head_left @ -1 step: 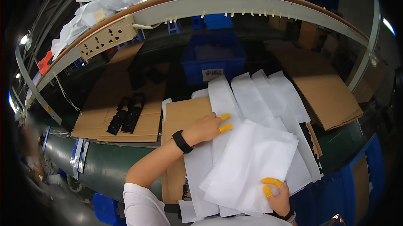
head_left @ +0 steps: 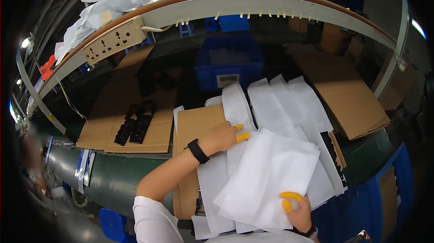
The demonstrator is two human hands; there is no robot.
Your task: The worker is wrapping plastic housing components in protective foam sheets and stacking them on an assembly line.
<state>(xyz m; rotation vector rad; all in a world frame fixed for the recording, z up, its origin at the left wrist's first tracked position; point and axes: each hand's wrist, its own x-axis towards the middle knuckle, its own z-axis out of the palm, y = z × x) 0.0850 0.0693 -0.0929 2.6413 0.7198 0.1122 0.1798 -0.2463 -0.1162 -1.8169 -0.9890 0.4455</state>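
Yellow finger cots cover two fingertips of my left hand, which lies on a long white sheet. Those fingertips are apart and rest on its surface; the other fingers are hidden. My right hand, with two yellow cots as well, grips the near right corner of a loose white sheet. This sheet lies tilted over several overlapping long white sheets. Beneath them, a brown cardboard piece shows at the left, and dark parts peek out at the pile's right edge.
Two black plastic parts lie on cardboard at the left. A blue bin stands behind the pile. More flat cardboard is at the right. A shelf beam with a power strip spans overhead.
The long sheet under my left fingers has shifted slightly left, and a dark gap shows along its right edge. My right hand keeps its grip, almost unmoved.
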